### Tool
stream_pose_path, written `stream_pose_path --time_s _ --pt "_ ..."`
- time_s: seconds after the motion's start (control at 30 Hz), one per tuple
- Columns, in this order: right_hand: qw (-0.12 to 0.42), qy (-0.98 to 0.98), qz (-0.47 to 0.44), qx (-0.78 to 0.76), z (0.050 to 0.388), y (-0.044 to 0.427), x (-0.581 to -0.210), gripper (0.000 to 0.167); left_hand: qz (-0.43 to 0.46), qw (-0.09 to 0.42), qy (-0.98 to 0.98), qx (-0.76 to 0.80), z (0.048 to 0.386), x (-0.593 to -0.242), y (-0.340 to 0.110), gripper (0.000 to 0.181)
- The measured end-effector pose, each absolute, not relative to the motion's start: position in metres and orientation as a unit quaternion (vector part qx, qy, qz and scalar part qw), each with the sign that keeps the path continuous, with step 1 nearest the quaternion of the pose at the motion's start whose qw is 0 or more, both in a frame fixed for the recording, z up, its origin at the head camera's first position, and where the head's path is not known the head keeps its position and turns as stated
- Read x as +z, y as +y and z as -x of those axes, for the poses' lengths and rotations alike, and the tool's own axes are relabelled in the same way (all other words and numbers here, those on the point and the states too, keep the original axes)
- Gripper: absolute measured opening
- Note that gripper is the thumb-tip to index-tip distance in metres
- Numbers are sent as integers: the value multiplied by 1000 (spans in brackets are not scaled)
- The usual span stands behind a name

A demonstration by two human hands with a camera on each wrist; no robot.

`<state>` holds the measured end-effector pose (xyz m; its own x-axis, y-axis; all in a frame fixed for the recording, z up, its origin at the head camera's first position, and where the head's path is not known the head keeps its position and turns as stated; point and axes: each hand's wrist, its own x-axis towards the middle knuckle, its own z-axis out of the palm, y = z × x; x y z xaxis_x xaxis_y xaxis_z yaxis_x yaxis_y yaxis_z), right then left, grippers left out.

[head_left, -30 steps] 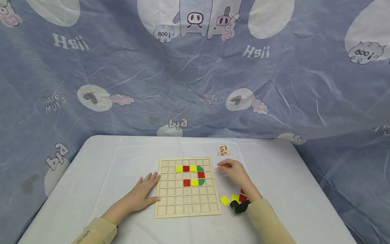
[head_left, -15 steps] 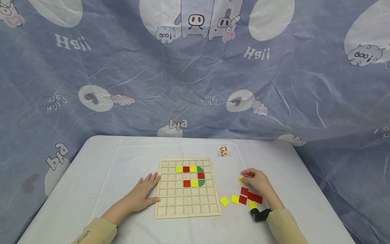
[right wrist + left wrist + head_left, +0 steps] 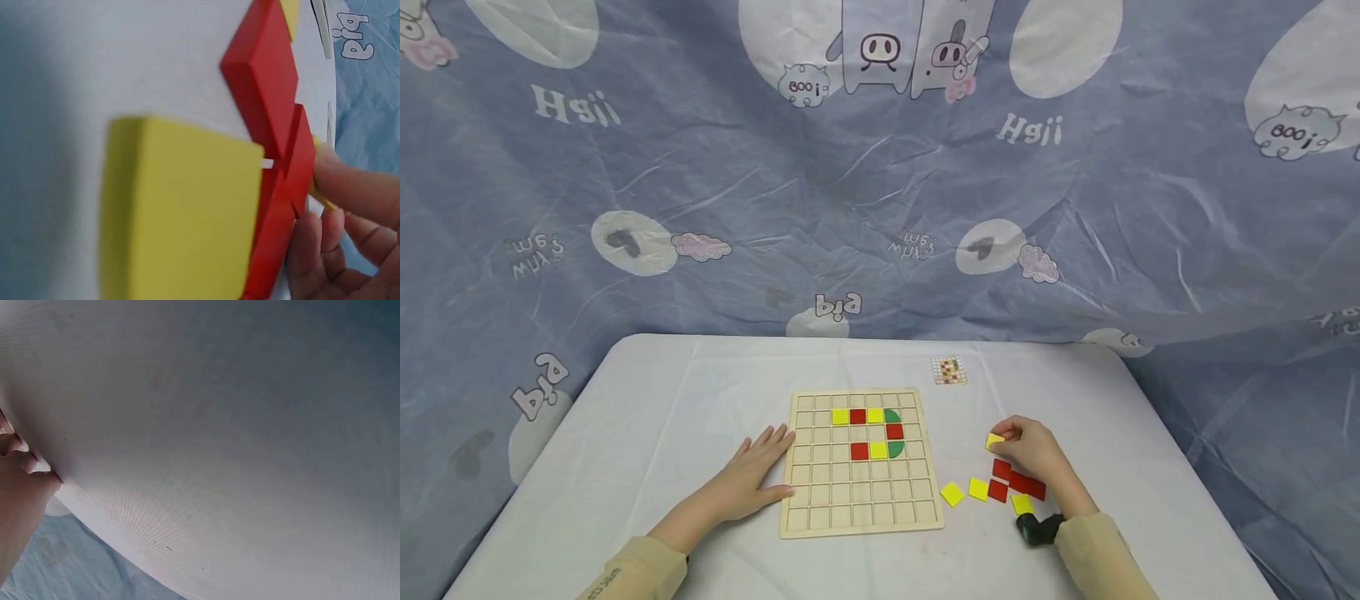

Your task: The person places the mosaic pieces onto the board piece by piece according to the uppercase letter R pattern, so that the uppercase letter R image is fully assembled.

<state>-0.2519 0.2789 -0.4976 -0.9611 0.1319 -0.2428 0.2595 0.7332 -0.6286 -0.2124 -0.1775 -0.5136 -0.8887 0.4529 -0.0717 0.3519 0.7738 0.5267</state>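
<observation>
A wooden grid board (image 3: 820,496) lies on the table, with yellow and red square tiles and two green rounded tiles in its upper cells. Along its left edge my left hand (image 3: 737,487) rests, fingers extended and thumb apart, touching the rim. In the left wrist view only part of the left hand (image 3: 25,481) shows. To the right of the board my right hand (image 3: 1033,446) pinches a yellow square tile (image 3: 993,441) between thumb and fingers. The right wrist view shows this yellow tile (image 3: 323,199) partly hidden behind the thumb and a red tile.
Several loose red tiles (image 3: 1026,485) and yellow tiles (image 3: 952,494) lie right of the board, near the right wrist. A small printed pattern card (image 3: 950,370) lies behind the board's right corner. A black wrist device (image 3: 1037,529) sits by the right sleeve. A patterned curtain (image 3: 850,192) hangs behind the table.
My right hand has moved from beside the board's upper right to the loose tiles, rightward and nearer me. It now pinches a yellow tile there. The left hand stays in place.
</observation>
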Motion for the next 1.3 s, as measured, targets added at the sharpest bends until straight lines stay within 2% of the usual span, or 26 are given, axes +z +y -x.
stream_pose_path --time_s 0.27,0.67,1.0,1.3 --pt "105 902 -86 -410 257 258 -487 20 -214 99 937 259 211 -511 -177 83" --pt "108 865 -10 -489 265 171 -487 18 -215 96 938 256 212 -515 -176 84" --pt "101 872 64 -474 261 108 -487 13 -220 91 937 257 213 -517 -177 84" --pt "107 884 97 -445 260 81 -492 7 -218 90 938 256 212 -516 -177 83"
